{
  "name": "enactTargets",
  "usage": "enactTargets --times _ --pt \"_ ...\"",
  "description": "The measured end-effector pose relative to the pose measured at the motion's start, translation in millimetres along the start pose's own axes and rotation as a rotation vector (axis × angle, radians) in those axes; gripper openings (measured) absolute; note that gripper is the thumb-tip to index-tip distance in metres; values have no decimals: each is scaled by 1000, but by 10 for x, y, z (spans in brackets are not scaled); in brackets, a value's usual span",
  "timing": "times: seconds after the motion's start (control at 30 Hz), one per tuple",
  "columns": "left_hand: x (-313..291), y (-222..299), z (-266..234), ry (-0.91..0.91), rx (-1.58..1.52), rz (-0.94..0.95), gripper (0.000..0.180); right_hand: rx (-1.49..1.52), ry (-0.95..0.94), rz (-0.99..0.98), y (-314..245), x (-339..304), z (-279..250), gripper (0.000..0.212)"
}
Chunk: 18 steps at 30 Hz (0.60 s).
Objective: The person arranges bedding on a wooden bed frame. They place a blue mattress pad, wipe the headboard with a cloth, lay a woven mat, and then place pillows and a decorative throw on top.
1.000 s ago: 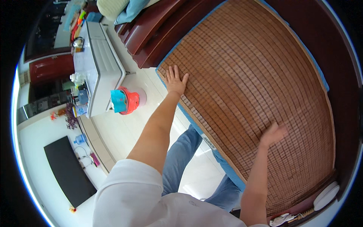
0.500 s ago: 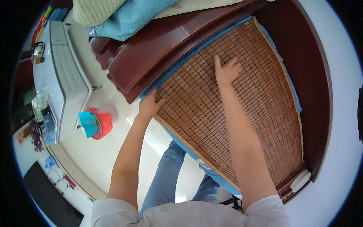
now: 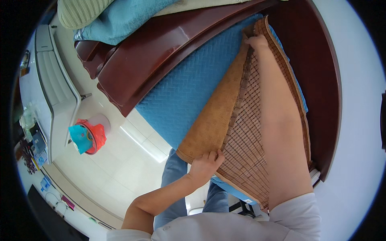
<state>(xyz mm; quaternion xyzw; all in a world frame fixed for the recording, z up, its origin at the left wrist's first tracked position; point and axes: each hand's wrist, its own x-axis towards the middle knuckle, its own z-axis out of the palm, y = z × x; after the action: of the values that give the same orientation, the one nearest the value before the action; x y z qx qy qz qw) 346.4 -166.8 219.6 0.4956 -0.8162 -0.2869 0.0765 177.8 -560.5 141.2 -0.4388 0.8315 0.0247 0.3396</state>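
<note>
A brown bamboo-tile seat mat (image 3: 247,116) lies partly folded over on a blue quilted seat cushion (image 3: 189,76). Its left part is turned back, so the tan underside (image 3: 215,106) shows beside the gridded tiles. My left hand (image 3: 205,166) is closed on the mat's near edge at the fold. At the far end, my right hand (image 3: 257,41) grips the mat near its far corner, the arm stretched over the tiles. Blue cushion is bared to the left of the fold.
The cushion rests on a dark red wooden seat with a broad armrest (image 3: 140,56). Blue and cream fabric (image 3: 124,20) is piled beyond it. A lined waste bin (image 3: 94,138) stands on the tiled floor to the left, near a white desk (image 3: 44,88).
The mat's left part has been lifted and folded rightward, uncovering blue cushion. My left hand has moved right and nearer; my right hand has gone from lying open on the mat to gripping its far end.
</note>
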Motion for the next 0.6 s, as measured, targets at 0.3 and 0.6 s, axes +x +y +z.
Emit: enactTargets --times 0.3,0.6 --pt "-163 110 -32 -53 -139 -37 44 -78 447 -385 509 -158 63 55" --pt "-111 389 9 -74 -185 1 42 -770 437 -387 252 -192 70 39"
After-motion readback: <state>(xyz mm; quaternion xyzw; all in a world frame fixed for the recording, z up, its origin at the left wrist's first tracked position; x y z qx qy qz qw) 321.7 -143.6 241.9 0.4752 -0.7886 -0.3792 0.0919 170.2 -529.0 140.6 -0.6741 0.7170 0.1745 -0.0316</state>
